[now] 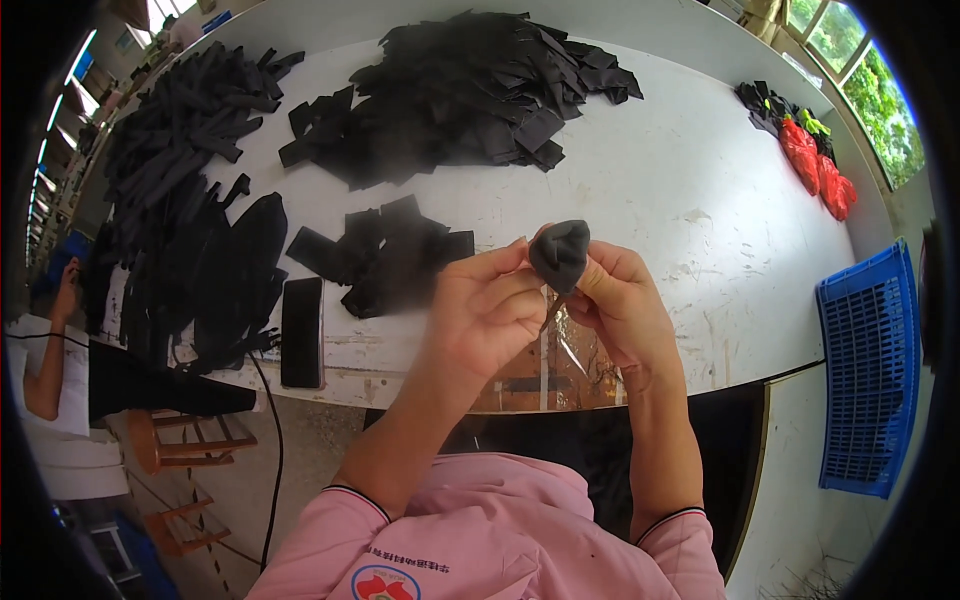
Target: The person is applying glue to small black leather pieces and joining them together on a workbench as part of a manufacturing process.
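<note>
Both my hands are raised over the near edge of the white table, holding a small black fabric piece (560, 255) between them. My left hand (495, 305) pinches its left side with the fingers curled in. My right hand (625, 295) grips the right side, thumb against the cloth. The piece looks folded or cupped, with an opening at its upper end. A thin dark strip hangs below it between my hands. To the left of my left hand lies a small heap of black fabric pieces (385, 250).
A large pile of black fabric pieces (470, 90) covers the table's far middle, with long black strips (190, 130) at left. A black phone (302, 333) lies near the front edge. Red bags (815, 165) and a blue basket (870, 370) are at right. Another person (60, 370) is at far left.
</note>
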Demonstrator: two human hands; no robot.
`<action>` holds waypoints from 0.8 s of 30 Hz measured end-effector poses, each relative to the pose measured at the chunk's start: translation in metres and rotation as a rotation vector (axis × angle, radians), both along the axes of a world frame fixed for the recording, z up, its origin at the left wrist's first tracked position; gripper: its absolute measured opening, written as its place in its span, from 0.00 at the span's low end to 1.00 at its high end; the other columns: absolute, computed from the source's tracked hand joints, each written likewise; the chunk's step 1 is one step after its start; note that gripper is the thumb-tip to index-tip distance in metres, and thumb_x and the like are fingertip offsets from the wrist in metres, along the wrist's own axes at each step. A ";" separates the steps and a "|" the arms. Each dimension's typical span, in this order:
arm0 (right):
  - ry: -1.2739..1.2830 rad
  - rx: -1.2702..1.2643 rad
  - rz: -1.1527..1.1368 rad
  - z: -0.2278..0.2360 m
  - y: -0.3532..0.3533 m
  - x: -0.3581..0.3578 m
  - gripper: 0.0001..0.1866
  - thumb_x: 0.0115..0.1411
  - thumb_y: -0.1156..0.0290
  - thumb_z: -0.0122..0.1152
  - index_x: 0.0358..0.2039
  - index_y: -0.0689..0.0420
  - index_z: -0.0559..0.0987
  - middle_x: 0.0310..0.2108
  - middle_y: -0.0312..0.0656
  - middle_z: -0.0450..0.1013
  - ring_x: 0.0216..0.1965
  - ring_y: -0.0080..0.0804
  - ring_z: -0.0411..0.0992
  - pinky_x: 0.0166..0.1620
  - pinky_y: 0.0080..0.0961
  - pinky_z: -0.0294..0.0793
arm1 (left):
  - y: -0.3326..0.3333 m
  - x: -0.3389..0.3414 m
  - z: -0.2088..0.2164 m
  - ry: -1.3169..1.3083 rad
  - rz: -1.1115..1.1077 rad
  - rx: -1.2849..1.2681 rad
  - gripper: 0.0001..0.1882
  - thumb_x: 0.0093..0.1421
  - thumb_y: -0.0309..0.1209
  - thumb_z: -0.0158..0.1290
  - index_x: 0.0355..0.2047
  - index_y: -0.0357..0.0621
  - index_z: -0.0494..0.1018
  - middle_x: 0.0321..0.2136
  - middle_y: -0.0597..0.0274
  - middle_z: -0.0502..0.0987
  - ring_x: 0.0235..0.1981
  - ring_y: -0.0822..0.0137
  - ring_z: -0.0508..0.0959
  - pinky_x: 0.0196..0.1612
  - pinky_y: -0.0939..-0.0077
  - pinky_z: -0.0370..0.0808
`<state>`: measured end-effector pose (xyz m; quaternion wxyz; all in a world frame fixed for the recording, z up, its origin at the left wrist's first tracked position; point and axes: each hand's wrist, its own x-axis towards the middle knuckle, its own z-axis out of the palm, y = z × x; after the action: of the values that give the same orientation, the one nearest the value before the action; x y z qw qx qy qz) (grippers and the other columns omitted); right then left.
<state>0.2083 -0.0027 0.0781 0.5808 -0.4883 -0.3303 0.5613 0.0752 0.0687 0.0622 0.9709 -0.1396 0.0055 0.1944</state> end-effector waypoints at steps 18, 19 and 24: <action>0.100 0.145 0.091 -0.060 -0.012 0.000 0.15 0.59 0.59 0.48 0.22 0.57 0.70 0.17 0.28 0.61 0.19 0.14 0.56 0.23 0.12 0.55 | -0.029 -0.020 -0.029 0.576 0.166 0.990 0.19 0.57 0.25 0.46 0.48 0.36 0.56 0.30 0.59 0.74 0.15 0.84 0.64 0.15 0.94 0.56; 0.094 0.152 0.090 -0.059 -0.012 -0.003 0.15 0.59 0.59 0.48 0.22 0.57 0.70 0.17 0.28 0.61 0.19 0.14 0.56 0.23 0.12 0.55 | -0.033 -0.016 -0.028 0.804 0.344 1.265 0.17 0.56 0.24 0.46 0.46 0.37 0.59 0.28 0.60 0.73 0.19 0.79 0.68 0.20 0.90 0.61; -0.344 0.173 -0.161 -0.050 -0.014 0.002 0.14 0.59 0.62 0.47 0.24 0.59 0.71 0.17 0.27 0.62 0.19 0.14 0.56 0.24 0.13 0.57 | -0.022 -0.008 0.005 0.968 0.839 2.072 0.10 0.54 0.25 0.49 0.38 0.37 0.70 0.35 0.57 0.72 0.38 0.68 0.70 0.42 0.78 0.65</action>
<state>0.2104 -0.0172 0.0284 0.5983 -0.5503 -0.4316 0.3910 0.0671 0.0470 0.0677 0.3819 0.7975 0.1636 0.4375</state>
